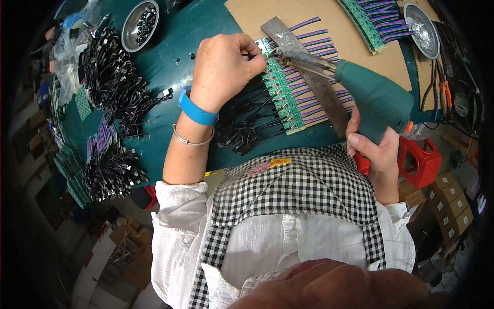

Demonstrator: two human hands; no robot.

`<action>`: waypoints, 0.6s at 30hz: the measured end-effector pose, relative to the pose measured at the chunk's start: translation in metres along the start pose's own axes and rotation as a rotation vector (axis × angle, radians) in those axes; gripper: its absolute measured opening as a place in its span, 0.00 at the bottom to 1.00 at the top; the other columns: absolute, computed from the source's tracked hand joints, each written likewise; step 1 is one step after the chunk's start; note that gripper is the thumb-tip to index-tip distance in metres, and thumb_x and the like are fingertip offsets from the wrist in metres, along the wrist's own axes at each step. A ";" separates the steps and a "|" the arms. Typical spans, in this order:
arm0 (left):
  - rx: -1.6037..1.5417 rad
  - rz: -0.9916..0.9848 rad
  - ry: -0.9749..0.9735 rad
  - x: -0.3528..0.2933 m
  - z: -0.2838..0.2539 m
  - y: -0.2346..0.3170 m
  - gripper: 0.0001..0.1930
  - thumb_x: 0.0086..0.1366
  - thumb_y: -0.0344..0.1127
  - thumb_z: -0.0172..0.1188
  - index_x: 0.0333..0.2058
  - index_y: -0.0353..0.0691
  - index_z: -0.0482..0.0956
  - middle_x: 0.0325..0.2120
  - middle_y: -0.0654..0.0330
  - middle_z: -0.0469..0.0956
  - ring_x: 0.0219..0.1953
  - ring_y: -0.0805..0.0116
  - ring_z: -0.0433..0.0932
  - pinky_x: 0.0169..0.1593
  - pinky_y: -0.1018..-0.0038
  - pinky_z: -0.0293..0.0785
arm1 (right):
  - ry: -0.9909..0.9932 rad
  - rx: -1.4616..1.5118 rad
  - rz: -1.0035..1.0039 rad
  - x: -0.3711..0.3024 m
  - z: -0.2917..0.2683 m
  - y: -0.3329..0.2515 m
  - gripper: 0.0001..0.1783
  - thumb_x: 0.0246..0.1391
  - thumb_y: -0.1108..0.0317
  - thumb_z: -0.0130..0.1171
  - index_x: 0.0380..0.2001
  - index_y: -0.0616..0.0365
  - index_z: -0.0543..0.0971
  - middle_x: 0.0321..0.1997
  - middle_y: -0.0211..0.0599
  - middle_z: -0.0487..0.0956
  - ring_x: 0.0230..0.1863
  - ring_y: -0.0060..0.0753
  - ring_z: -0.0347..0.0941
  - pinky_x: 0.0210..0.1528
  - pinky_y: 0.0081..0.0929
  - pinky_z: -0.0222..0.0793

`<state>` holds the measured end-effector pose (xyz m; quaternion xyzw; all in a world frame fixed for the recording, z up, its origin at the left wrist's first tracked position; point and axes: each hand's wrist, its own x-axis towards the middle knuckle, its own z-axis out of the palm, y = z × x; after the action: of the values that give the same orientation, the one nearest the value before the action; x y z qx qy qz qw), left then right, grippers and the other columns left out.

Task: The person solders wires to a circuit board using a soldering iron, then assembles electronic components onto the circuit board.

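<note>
My left hand [221, 67] is closed in a pinch at the upper end of a green circuit board strip [283, 100]. A black cable shows at its fingers, though the tips partly hide it. My right hand [378, 152] grips a green soldering gun [375, 95] by the handle. The gun's metal tip points left and meets the board close to my left fingertips. Black cables [242, 121] run from the strip's left edge, and multicoloured ribbon wires [309, 85] leave its right edge. Across these wires lies a flat metal bar [324, 92].
Bundles of black cables [110, 82] lie at the left, near a metal bowl [140, 26] of small black parts. On brown cardboard [355, 62] rests another wired board strip [363, 26]. A second bowl [422, 31] and orange-handled pliers [445, 92] are at the right. Red stools [419, 162] stand below.
</note>
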<state>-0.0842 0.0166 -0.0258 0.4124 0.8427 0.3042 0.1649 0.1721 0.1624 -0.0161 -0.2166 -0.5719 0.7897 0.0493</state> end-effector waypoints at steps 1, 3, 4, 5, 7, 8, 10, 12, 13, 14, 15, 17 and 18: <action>0.004 0.005 0.002 0.000 0.000 0.000 0.05 0.46 0.30 0.63 0.21 0.34 0.79 0.10 0.63 0.70 0.14 0.81 0.65 0.21 0.81 0.63 | 0.032 0.036 -0.037 0.002 0.003 -0.005 0.23 0.47 0.80 0.59 0.48 0.70 0.66 0.39 0.45 0.74 0.22 0.21 0.71 0.21 0.16 0.69; -0.003 0.003 0.005 0.000 0.000 -0.001 0.05 0.46 0.30 0.63 0.21 0.34 0.79 0.10 0.63 0.70 0.14 0.80 0.65 0.21 0.81 0.63 | 0.083 0.064 -0.079 0.004 0.004 -0.011 0.27 0.46 0.79 0.58 0.51 0.73 0.64 0.48 0.52 0.71 0.22 0.23 0.70 0.20 0.17 0.69; -0.011 0.006 0.005 0.000 0.000 -0.001 0.05 0.46 0.30 0.63 0.21 0.34 0.79 0.10 0.63 0.71 0.14 0.80 0.66 0.22 0.81 0.63 | 0.082 0.064 -0.079 0.004 0.002 -0.011 0.27 0.46 0.79 0.58 0.51 0.73 0.64 0.48 0.52 0.71 0.22 0.23 0.70 0.20 0.17 0.69; -0.011 0.005 0.005 0.000 0.000 -0.001 0.05 0.46 0.30 0.63 0.21 0.34 0.79 0.10 0.63 0.71 0.14 0.80 0.66 0.22 0.81 0.63 | 0.063 0.069 -0.075 0.005 -0.001 -0.010 0.28 0.46 0.79 0.58 0.51 0.73 0.64 0.49 0.53 0.71 0.22 0.23 0.70 0.19 0.17 0.69; -0.002 -0.003 -0.002 0.000 -0.001 0.000 0.05 0.47 0.30 0.63 0.21 0.34 0.79 0.11 0.63 0.71 0.14 0.80 0.67 0.22 0.81 0.64 | 0.045 0.074 -0.071 0.005 -0.002 -0.010 0.29 0.46 0.79 0.58 0.52 0.74 0.63 0.50 0.54 0.70 0.22 0.24 0.70 0.19 0.17 0.69; -0.003 -0.002 -0.003 0.000 0.000 0.001 0.05 0.47 0.30 0.63 0.21 0.34 0.79 0.11 0.63 0.71 0.14 0.80 0.67 0.22 0.81 0.64 | 0.055 0.082 -0.071 0.005 0.000 -0.010 0.29 0.46 0.79 0.58 0.53 0.74 0.63 0.51 0.54 0.70 0.22 0.24 0.70 0.19 0.17 0.69; 0.002 -0.009 -0.011 0.000 0.000 0.001 0.05 0.47 0.30 0.63 0.21 0.34 0.79 0.11 0.63 0.71 0.14 0.80 0.67 0.22 0.81 0.64 | 0.064 0.090 -0.071 0.005 0.002 -0.010 0.30 0.46 0.79 0.58 0.53 0.74 0.62 0.52 0.55 0.69 0.22 0.24 0.70 0.19 0.17 0.68; -0.003 -0.007 -0.008 0.000 0.000 0.000 0.05 0.47 0.30 0.63 0.22 0.34 0.79 0.11 0.63 0.71 0.14 0.80 0.67 0.22 0.82 0.64 | 0.066 0.081 -0.078 0.006 0.002 -0.010 0.31 0.45 0.78 0.58 0.54 0.74 0.62 0.53 0.56 0.69 0.22 0.24 0.70 0.19 0.17 0.68; -0.007 -0.006 -0.004 0.000 0.000 0.000 0.05 0.47 0.30 0.63 0.22 0.34 0.79 0.11 0.63 0.71 0.14 0.80 0.66 0.22 0.82 0.64 | 0.064 0.081 -0.079 0.007 0.006 -0.012 0.31 0.45 0.78 0.58 0.54 0.74 0.62 0.53 0.56 0.69 0.22 0.24 0.70 0.19 0.17 0.68; -0.006 -0.006 -0.002 0.000 0.000 0.001 0.05 0.47 0.30 0.63 0.22 0.34 0.79 0.11 0.63 0.71 0.14 0.80 0.66 0.22 0.82 0.64 | 0.143 0.059 -0.072 0.008 0.013 -0.015 0.32 0.43 0.73 0.60 0.52 0.75 0.62 0.37 0.49 0.70 0.18 0.23 0.68 0.17 0.17 0.65; 0.002 -0.008 -0.006 0.000 -0.001 0.001 0.05 0.47 0.30 0.63 0.22 0.34 0.79 0.11 0.62 0.72 0.15 0.80 0.67 0.22 0.81 0.64 | 0.221 0.036 -0.065 0.009 0.016 -0.017 0.35 0.41 0.68 0.62 0.51 0.76 0.62 0.21 0.41 0.72 0.15 0.23 0.66 0.16 0.16 0.63; 0.007 -0.006 -0.005 0.000 -0.002 0.002 0.05 0.47 0.30 0.62 0.22 0.34 0.79 0.11 0.62 0.72 0.15 0.80 0.68 0.22 0.81 0.65 | 0.203 0.037 -0.085 0.009 0.012 -0.016 0.35 0.41 0.69 0.61 0.52 0.77 0.62 0.20 0.40 0.71 0.14 0.23 0.66 0.16 0.16 0.62; 0.010 -0.006 -0.012 0.000 -0.003 0.002 0.05 0.48 0.31 0.63 0.22 0.34 0.80 0.12 0.61 0.74 0.15 0.79 0.69 0.22 0.80 0.66 | 0.186 0.040 -0.103 0.009 0.009 -0.015 0.36 0.41 0.69 0.61 0.52 0.77 0.61 0.19 0.40 0.71 0.14 0.24 0.66 0.15 0.16 0.62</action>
<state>-0.0845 0.0165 -0.0227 0.4123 0.8446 0.2970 0.1688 0.1574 0.1626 -0.0023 -0.2581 -0.5595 0.7738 0.1468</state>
